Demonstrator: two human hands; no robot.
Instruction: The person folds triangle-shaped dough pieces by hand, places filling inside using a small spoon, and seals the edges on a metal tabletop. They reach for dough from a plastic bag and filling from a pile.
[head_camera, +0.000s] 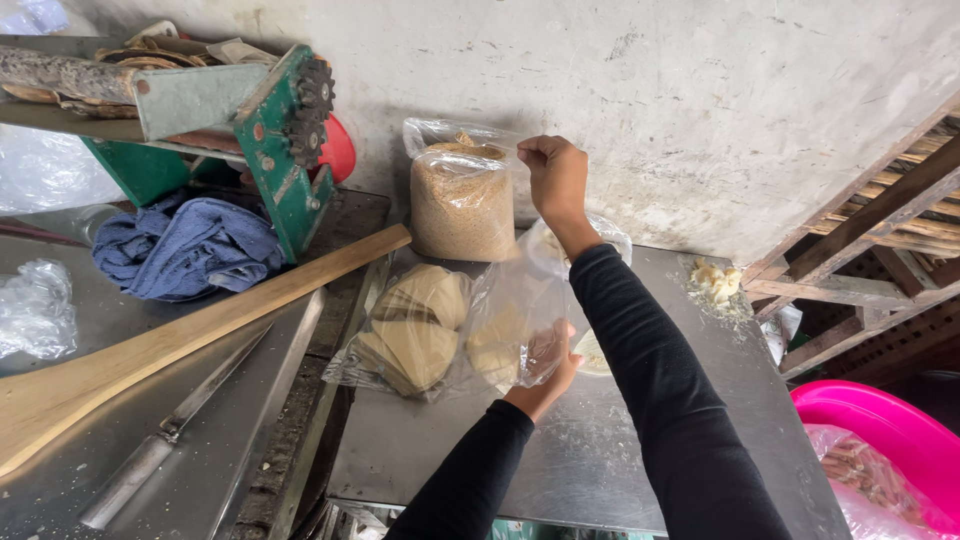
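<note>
My right hand (556, 176) is raised in a fist near the wall, pinching the top of a clear plastic bag (520, 290) that hangs down to the metal table (600, 460). My left hand (548, 372) is inside the bag's lower part, around a tan folded dough piece (498, 345). Both arms wear black sleeves. Beside the bag, on the left, lies another clear bag with several tan folded dough pieces (415, 325). A tall clear bag of brown crumbs (462, 200) stands behind it against the wall.
A long wooden paddle (180, 335) and a large knife (165, 435) lie on the left metal counter. A blue cloth (185, 245) sits under a green machine (275, 140). Dough scraps (716, 280) rest at the table's far right. A pink tub (890, 440) and wooden racks (880, 240) stand right.
</note>
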